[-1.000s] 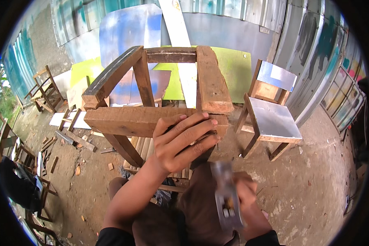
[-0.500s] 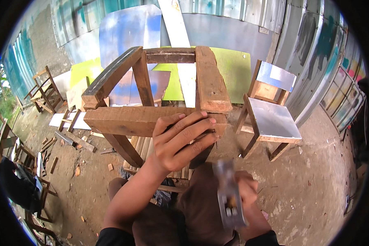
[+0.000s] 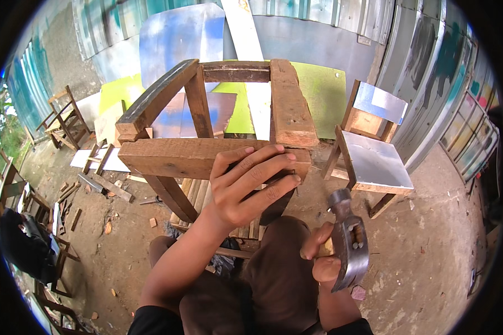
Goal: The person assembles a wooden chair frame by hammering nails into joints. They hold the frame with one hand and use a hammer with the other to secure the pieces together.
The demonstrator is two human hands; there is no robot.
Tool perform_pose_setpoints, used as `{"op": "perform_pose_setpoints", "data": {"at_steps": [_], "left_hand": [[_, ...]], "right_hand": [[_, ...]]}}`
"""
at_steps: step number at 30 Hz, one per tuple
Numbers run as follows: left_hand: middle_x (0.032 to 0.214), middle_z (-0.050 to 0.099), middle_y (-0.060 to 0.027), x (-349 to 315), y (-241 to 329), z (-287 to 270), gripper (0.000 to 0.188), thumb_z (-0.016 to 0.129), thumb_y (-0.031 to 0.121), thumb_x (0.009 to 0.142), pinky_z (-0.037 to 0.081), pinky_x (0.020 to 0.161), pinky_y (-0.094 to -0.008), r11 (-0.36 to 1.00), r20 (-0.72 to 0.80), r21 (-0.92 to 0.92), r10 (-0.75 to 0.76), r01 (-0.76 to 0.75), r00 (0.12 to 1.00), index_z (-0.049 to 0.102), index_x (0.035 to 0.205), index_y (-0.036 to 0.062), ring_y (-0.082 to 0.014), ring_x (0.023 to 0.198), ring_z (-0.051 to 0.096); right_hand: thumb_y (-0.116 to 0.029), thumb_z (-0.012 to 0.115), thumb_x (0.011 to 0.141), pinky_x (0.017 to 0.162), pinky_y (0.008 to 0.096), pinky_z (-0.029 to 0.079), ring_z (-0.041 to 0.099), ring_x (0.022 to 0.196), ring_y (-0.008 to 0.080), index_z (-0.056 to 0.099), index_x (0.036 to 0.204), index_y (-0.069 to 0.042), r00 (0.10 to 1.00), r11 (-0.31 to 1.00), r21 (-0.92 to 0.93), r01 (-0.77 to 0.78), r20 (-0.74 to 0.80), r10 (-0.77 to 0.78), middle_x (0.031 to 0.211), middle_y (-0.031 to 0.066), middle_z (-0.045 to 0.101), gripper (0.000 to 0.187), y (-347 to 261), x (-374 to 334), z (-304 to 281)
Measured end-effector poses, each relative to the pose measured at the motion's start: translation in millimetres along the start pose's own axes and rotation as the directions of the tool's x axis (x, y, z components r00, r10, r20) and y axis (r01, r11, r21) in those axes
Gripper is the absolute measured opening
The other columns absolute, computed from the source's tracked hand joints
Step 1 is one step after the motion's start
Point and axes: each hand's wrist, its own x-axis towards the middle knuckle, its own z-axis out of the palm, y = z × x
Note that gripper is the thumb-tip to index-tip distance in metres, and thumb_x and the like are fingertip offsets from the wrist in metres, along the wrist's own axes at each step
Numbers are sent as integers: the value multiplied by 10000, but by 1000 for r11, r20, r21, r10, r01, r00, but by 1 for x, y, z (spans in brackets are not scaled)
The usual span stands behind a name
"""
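A single head-worn fisheye view looks steeply down, close over the wooden frame (image 3: pixel 218 139) and dirt floor (image 3: pixel 430 234).

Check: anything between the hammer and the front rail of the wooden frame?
Yes. The left hand lies spread over the front rail, directly up from the hammer in the right hand. Nothing else visible.
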Motion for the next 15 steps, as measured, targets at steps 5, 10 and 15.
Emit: {"op": "perform_pose_setpoints", "data": {"at_steps": [5,10,15], "left_hand": [[1018,769,6,0,1,2,137,809,109,760,461,941,-336,999,-16,32,0,1,1000,759,838,209,-192,1007,751],[1017,769,-6,-1,1,4,156,828,97,752,468,955,-352,1000,-35,28,6,-5,999,752,856,184,-212,1008,751],[1024,769,-22,-1,0,4,170,828,74,774,476,963,-372,1000,-25,23,16,-15,1000,746,903,149,-223,1021,747]], "right_hand": [[-325,632,918,529,330,467,605,632,260,625,994,95,988,935,318,-156,72,140,712,197,618,427,-1,17,-2],[-366,473,946,523,365,459,583,581,296,647,933,122,971,921,307,-239,73,227,704,225,605,519,8,11,-9],[-393,423,950,518,369,455,574,567,300,653,907,122,925,827,449,-338,-3,380,703,218,603,565,9,-3,-9]]}}
